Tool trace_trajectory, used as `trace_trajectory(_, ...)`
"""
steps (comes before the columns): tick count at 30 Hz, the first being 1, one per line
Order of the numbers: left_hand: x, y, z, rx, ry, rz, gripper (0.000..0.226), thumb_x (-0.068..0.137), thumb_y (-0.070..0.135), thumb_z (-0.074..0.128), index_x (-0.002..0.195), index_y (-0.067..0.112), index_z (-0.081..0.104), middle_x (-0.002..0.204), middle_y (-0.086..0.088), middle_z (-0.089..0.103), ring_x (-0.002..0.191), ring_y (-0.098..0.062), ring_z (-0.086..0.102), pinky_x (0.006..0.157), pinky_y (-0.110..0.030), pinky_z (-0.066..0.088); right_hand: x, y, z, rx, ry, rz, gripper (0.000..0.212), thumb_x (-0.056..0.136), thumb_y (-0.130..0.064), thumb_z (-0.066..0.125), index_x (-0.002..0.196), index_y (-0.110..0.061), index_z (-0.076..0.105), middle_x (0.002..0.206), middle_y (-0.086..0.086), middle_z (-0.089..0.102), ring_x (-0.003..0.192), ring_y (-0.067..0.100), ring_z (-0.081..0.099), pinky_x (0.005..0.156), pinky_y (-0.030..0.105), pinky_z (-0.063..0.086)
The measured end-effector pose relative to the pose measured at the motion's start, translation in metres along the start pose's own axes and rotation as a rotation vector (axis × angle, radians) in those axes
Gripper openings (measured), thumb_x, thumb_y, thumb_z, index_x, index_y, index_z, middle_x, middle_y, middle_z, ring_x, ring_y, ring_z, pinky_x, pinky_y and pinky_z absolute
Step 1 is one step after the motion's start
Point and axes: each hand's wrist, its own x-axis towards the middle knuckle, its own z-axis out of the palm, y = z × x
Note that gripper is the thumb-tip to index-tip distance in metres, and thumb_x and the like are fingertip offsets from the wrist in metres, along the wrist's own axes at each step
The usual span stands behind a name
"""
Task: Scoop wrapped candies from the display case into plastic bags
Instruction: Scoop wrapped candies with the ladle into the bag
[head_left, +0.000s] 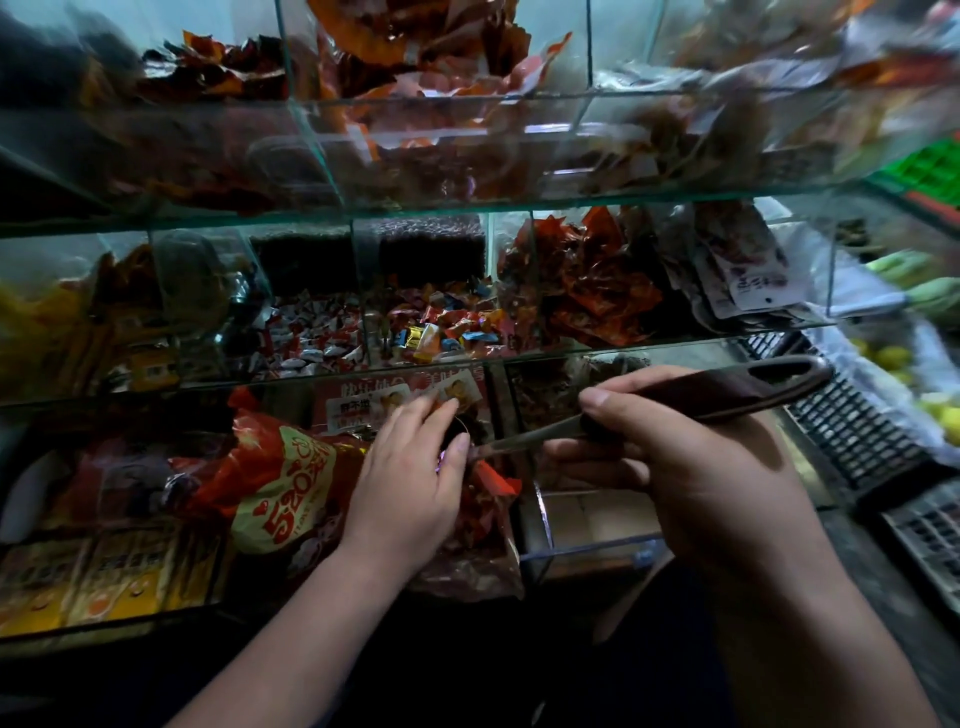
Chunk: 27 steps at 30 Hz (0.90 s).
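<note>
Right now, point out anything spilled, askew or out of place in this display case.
No spill shows outside the display case. The big red 520 bag lies crumpled on its side on the bottom tier, and orange packets on the top tier pile up untidily. Otherwise nothing stands out.

Single head-worn wide-angle view, angled forward and down, close against the tiered glass case (519, 205) front.

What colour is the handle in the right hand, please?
Dark brown; the handle shows best in the head view.
</note>
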Motion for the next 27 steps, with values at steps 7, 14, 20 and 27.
trace_trajectory(7,0.061,0.014,-0.021,0.019,0.210,0.212,0.037,0.097,0.025,0.055,0.128,0.009,0.066,0.131,-0.009,0.062,0.127,-0.026,0.052,0.107,-0.048,0.044,0.018,-0.015,0.000,0.141,0.105,-0.060,0.033,0.091,-0.002,0.064,0.063,-0.019,0.070,0.065,0.006,0.072,0.075,0.041,0.077,0.067,0.041,0.065)
trace_trajectory(14,0.154,0.010,-0.039,0.027,0.167,0.059,0.054,0.094,0.041,0.064,0.144,0.026,0.051,0.155,-0.001,0.036,0.144,-0.021,0.031,0.120,-0.034,0.027,0.080,0.020,0.026,0.415,0.316,-0.075,0.005,0.096,-0.009,0.064,0.091,-0.010,0.066,0.084,0.011,0.076,0.087,0.033,0.078,0.069,0.031,0.063)
trace_trajectory(20,0.135,-0.011,-0.042,-0.288,0.237,-0.134,0.047,0.095,0.031,0.067,0.140,0.023,0.055,0.141,-0.001,0.054,0.128,-0.018,0.051,0.106,-0.028,0.042,0.131,0.078,0.060,0.056,0.361,-0.220,0.015,0.084,-0.044,0.066,0.093,-0.032,0.071,0.102,0.002,0.076,0.099,0.012,0.073,0.090,0.034,0.057)
trace_trajectory(27,0.105,-0.020,-0.031,-0.282,0.191,-0.147,0.038,0.095,0.027,0.067,0.132,0.022,0.060,0.133,-0.001,0.056,0.125,-0.019,0.052,0.100,-0.024,0.038,0.142,0.087,0.033,-1.048,-0.238,-0.577,0.037,0.087,-0.018,0.071,0.123,-0.015,0.062,0.138,0.007,0.049,0.120,0.023,0.057,0.099,0.032,0.051)
